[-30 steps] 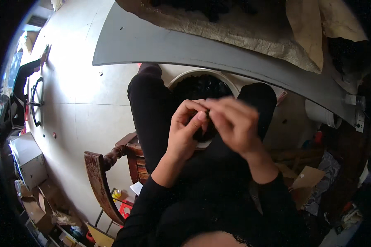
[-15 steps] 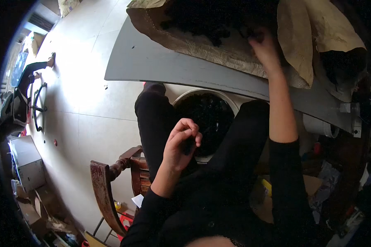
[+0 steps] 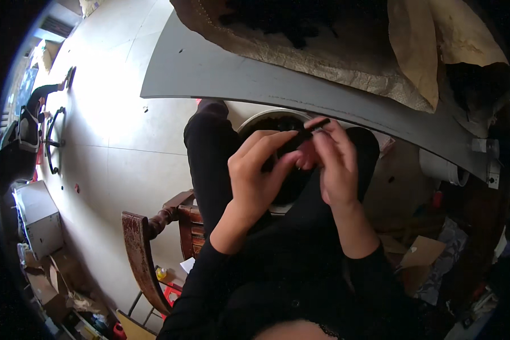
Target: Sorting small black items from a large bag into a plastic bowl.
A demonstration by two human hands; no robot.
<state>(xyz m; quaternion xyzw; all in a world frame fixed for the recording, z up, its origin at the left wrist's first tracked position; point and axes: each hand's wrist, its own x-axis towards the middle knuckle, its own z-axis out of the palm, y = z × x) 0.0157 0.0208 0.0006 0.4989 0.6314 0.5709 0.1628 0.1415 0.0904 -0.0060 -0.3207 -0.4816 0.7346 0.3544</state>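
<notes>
Over the gap between my knees, both hands meet at a small, dark, elongated piece; its exact kind is too blurred to make out. My left hand pinches its near left end between thumb and fingers. From the other side, the fingers of my right hand close on its upper end. Below them stands a round white bucket with dark contents, partly hidden by my hands. A brown paper sack lies opened on the grey tabletop, with a heap of black pieces inside.
The grey tabletop has a curved edge just beyond my knees. A second sack opening with dark contents is at the right. A wooden chair arm stands at my left. Cardboard boxes line the far left; another person's foot shows there.
My right hand has come out of the paper sack, back toward me, and joined my left hand above the bucket. Both now grip the dark piece together.
</notes>
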